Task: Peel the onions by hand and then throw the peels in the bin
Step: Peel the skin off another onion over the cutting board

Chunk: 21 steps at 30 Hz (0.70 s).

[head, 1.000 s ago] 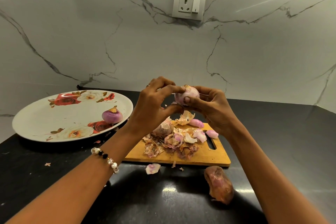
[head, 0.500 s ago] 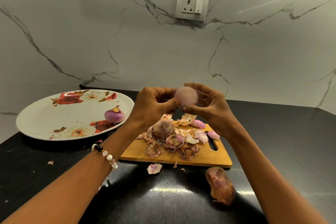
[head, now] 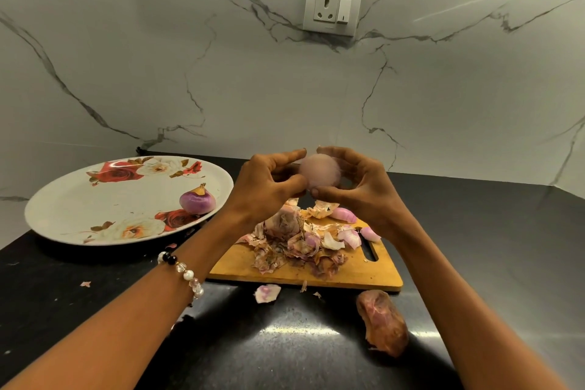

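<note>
Both hands have lifted the onion (head: pixel 319 175) slightly higher than a second ago, and it now looks smooth and pale, blurred with motion, where before a flap of skin stood on its top. Left hand (head: pixel 269 187) grasps it from the left with curled thumb and fingers, the forefinger stretched over its top; right hand (head: pixel 354 182) cups it from the right, thumb beneath and fingers curled round the far side. They hold it in the air above the far end of the cutting board (head: pixel 348 275), well off the desk (head: pixel 285 351).

On the board a heap of peels (head: pixel 294 247) covers the middle and far part, with an unpeeled onion sitting in it; the near edge and right end by the handle slot stay bare. One loose peel (head: pixel 267 292) lies on the desk just off the board's near edge, and a brown-skinned onion (head: pixel 381 321) lies near the board's near right corner. A flowered plate (head: pixel 79 212) sits at the left side of the desk, apart from the board, with a peeled onion (head: pixel 197 201) near its right rim. Dark bare desk stretches along the near edge between the forearms and across the right side to the wall.
</note>
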Each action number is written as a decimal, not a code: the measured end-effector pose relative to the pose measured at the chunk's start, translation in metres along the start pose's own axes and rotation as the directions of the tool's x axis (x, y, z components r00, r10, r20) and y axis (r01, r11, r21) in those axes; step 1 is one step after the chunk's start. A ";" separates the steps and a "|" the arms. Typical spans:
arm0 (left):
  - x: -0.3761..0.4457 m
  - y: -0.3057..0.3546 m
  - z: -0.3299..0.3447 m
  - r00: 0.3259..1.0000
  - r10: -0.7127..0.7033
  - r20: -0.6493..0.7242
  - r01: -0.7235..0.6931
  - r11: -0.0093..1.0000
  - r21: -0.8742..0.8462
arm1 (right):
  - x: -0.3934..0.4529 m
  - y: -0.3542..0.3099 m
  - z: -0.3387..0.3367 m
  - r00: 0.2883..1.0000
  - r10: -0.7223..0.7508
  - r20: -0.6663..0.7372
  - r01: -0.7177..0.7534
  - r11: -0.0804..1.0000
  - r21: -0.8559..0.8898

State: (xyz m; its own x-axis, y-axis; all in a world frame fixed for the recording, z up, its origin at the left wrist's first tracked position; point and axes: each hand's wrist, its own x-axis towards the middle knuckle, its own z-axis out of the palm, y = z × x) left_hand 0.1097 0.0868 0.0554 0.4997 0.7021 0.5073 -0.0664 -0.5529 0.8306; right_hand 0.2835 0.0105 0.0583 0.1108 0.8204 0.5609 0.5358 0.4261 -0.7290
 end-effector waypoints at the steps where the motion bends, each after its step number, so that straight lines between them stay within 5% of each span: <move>1: 0.000 0.002 0.000 0.998 -0.051 0.030 0.054 0.992 -0.116 | -0.001 -0.001 0.000 1.000 0.012 -0.018 -0.011 0.999 0.050; 5: -0.001 0.006 0.005 0.972 -0.187 0.143 0.231 0.878 -0.419 | -0.001 0.000 0.008 0.991 0.086 -0.100 -0.061 0.972 0.226; 8: -0.001 0.004 0.006 0.952 -0.257 0.165 0.305 0.782 -0.544 | -0.001 0.004 0.016 0.992 0.055 -0.111 -0.051 0.998 0.036; 10: 0.000 0.002 0.004 0.952 -0.276 0.130 0.303 0.798 -0.521 | -0.001 0.004 0.018 0.997 0.012 -0.074 -0.020 0.995 -0.100; 16: 0.002 -0.001 -0.003 0.961 -0.246 0.130 0.276 0.898 -0.343 | 0.001 -0.010 0.003 1.000 -0.018 0.011 0.017 0.999 0.034; 21: 0.003 0.000 -0.007 0.966 -0.172 0.191 0.207 0.961 -0.183 | 0.001 -0.006 -0.004 0.999 -0.041 -0.030 0.039 0.997 -0.061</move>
State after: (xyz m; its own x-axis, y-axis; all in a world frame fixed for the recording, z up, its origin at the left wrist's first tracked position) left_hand 0.1048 0.0922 0.0583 0.6592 0.6880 0.3035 -0.1181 -0.3038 0.9454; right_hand 0.2840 0.0078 0.0647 0.1136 0.7906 0.6017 0.5899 0.4336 -0.6812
